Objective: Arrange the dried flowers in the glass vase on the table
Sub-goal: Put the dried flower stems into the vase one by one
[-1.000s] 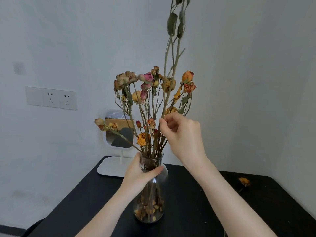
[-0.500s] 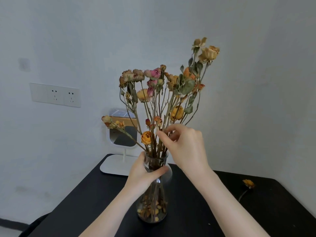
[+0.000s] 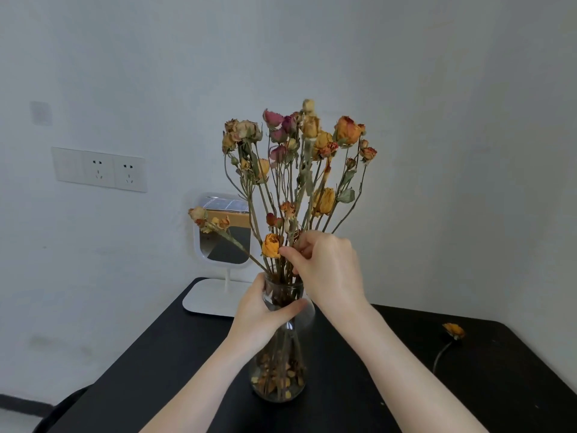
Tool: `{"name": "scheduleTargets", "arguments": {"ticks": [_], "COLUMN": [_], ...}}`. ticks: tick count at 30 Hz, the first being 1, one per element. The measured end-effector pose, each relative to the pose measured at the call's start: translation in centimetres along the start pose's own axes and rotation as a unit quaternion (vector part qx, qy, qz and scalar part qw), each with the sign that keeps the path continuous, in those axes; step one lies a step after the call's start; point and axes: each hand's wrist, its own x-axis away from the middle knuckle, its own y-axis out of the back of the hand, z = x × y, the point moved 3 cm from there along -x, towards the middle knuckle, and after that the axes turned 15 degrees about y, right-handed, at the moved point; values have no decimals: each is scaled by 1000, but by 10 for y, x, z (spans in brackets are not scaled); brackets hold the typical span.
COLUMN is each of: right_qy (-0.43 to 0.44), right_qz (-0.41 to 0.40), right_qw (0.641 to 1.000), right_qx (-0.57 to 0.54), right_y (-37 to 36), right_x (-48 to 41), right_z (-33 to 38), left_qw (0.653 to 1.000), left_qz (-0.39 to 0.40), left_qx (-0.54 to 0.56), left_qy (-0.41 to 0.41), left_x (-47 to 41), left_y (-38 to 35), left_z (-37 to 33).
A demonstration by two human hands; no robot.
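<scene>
From your head camera: the glass vase [image 3: 281, 370] stands upright on the black table [image 3: 359, 385], its long axis vertical, mouth up; your left hand [image 3: 262, 317] grips its narrow neck, thumb laid across the front of the glass, the other fingers curled round the back; the wider base sits below your fingers, clear, with fallen petals and stem ends showing through it.

The dried flowers [image 3: 299, 170] rise from the mouth directly above your left thumb, stems running roughly vertical and fanning outward, heads pointing up; one stem leans low to the left, away from your fingers; the blooms are shrivelled roses in orange, yellow, tan and dull pink, with thin grey-green stems and a few curled leaves.

Your right hand [image 3: 327, 270] is just above the vase mouth; its thumb and fingertips pinch the stems close beside a low yellow bloom.

Well to the right of your right hand a loose flower [image 3: 453, 331] lies flat on the table; behind your fingers stands a white mirror [image 3: 223, 239].
</scene>
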Motion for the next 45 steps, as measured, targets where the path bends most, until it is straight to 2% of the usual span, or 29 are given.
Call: {"name": "scheduleTargets", "arguments": {"ticks": [3, 8, 10, 13, 15, 18, 20, 23, 26, 31, 42, 45], "right_qy": [10, 29, -12, -157, -264, -398, -454, -479, -480, -473, -467, -442], "right_qz": [-12, -68, -67, -1, 98, 226, 267, 313, 321, 287, 276, 258], "right_qw": [1000, 997, 998, 987, 956, 879, 839, 812, 808, 825, 838, 859], "right_qx": [18, -15, -13, 25, 81, 133, 138, 117, 116, 113, 59, 22], "right_y": [-3, 15, 26, 43, 51, 57, 57, 49, 41, 28, 20, 22], "right_x": [6, 35, 55, 88, 115, 156, 177, 196, 200, 192, 187, 178], "right_z": [2, -3, -22, -75, -117, -164, -182, -197, -200, -197, -191, -188], "left_qw": [1000, 1000, 999, 998, 998, 998, 997, 997, 998, 999, 993, 993], "left_qz": [5, 19, 29, 41, 42, 44, 42, 41, 38, 12, 66, 68], "left_qx": [0, -10, -8, -2, -5, 16, 21, 15, 4, -25, -76, -74], "left_qy": [-7, 2, 20, 42, 44, 51, 58, 57, 54, 43, 66, 64], "left_x": [-1, -3, -5, -10, -11, -11, -12, -12, -10, -8, -8, -7], "left_y": [0, 1, 2, 5, 5, 5, 5, 5, 5, 5, 17, 16], "left_z": [-1, -1, 1, 5, 5, 4, 3, 2, -1, -4, 1, 1]}}
